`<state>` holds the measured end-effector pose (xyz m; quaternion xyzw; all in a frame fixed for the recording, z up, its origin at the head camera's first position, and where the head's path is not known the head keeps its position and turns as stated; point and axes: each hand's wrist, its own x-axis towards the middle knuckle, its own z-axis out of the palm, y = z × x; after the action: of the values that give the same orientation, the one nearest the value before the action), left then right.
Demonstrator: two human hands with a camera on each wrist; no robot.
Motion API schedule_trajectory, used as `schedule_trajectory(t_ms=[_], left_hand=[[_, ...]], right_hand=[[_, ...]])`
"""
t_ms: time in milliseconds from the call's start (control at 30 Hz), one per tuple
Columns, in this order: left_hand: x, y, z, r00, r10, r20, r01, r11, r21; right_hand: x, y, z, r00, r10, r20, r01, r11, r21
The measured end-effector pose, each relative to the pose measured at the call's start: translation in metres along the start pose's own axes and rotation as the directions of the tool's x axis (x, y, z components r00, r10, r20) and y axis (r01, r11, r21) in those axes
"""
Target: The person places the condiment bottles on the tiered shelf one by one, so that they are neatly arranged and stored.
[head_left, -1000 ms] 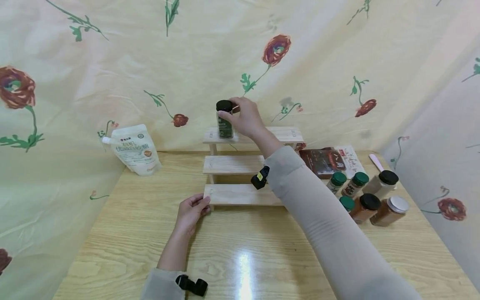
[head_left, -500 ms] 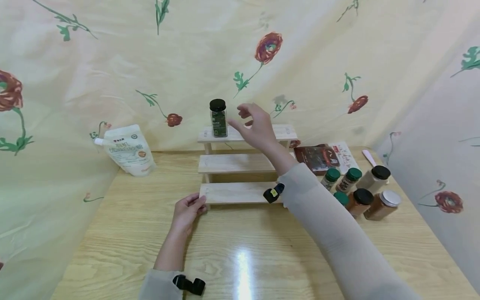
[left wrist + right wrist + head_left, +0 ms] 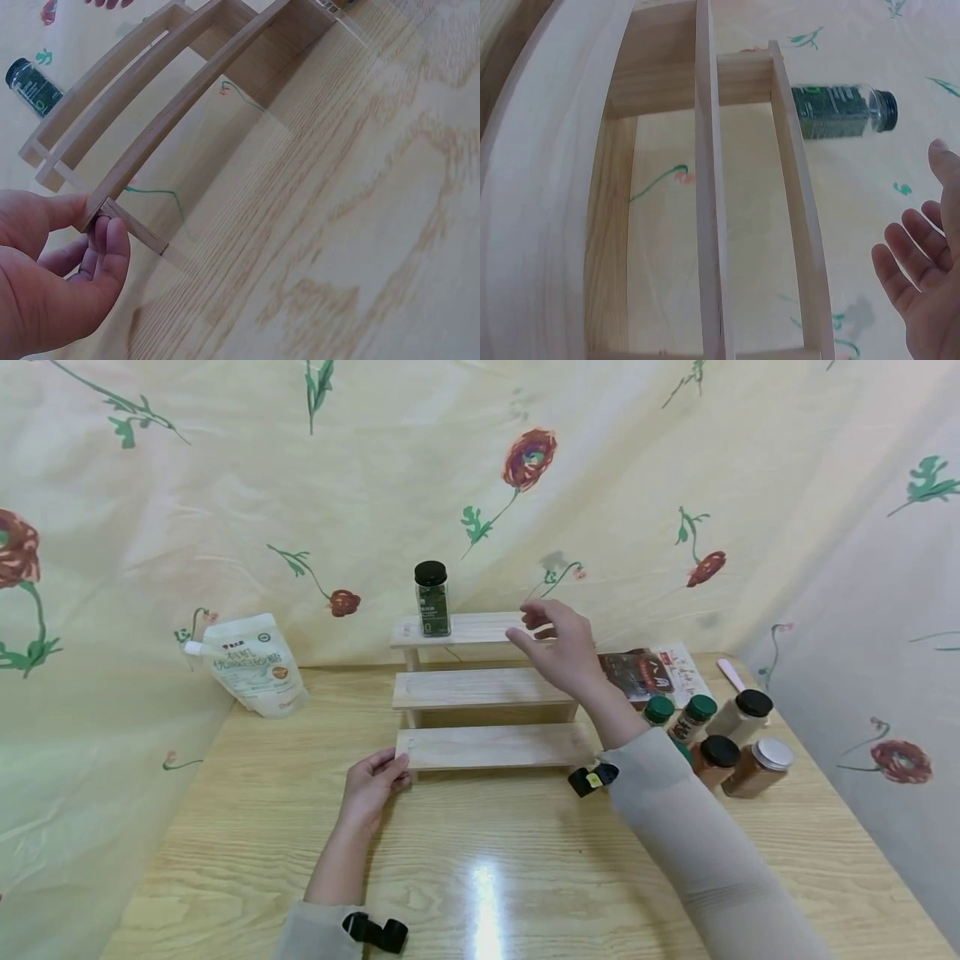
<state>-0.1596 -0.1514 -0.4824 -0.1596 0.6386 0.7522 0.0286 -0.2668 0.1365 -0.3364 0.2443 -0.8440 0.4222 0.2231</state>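
A three-step wooden rack (image 3: 491, 747) stands on the table near the back wall. My left hand (image 3: 372, 791) pinches the left end of its lowest step between thumb and fingers, as the left wrist view shows up close at the hand (image 3: 60, 270). On the left of the top step a spice jar (image 3: 432, 602) with a black lid and dark green contents stands upright. My right hand (image 3: 558, 643), holding nothing, hovers over the right part of the rack with relaxed, slightly bent fingers. In the right wrist view that hand (image 3: 926, 247) is apart from the jar (image 3: 836, 111).
At the back left stands a white spouted pouch (image 3: 255, 667). Right of the rack are green-lidded jars (image 3: 693, 718), black-lidded jars (image 3: 716, 762), a silver-lidded jar (image 3: 759, 768), a brown packet (image 3: 637, 675) and a pale spoon handle (image 3: 731, 675). A floral cloth wall (image 3: 420, 468) closes off the back.
The right hand has let go of the black-lidded spice jar on the top step and drawn away to the right and down. The left hand keeps its hold on the rack.
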Motion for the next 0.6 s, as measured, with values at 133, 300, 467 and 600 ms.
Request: schedule_trajectory(t_ms=[133, 300, 467, 600], left_hand=[[0.0, 0.0, 0.0, 1.0, -0.003, -0.002, 0.003, 1.0, 0.006], [-0.001, 0.001, 0.001, 1.0, 0.001, 0.001, -0.001, 1.0, 0.002], [-0.002, 0.001, 0.002, 1.0, -0.009, -0.007, 0.009, 1.0, -0.003], [-0.002, 0.002, 0.002, 1.0, -0.016, -0.01, 0.016, 1.0, -0.007]], right_hand=[[-0.01, 0.007, -0.014, 1.0, 0.005, -0.001, -0.005, 1.0, -0.016], [-0.022, 0.021, -0.028, 1.0, 0.022, 0.006, -0.022, 1.0, -0.011], [-0.033, 0.033, -0.041, 0.998, 0.062, 0.033, -0.061, 0.997, -0.038], [-0.039, 0.041, -0.05, 0.995, 0.083, 0.05, -0.079, 0.994, -0.071]])
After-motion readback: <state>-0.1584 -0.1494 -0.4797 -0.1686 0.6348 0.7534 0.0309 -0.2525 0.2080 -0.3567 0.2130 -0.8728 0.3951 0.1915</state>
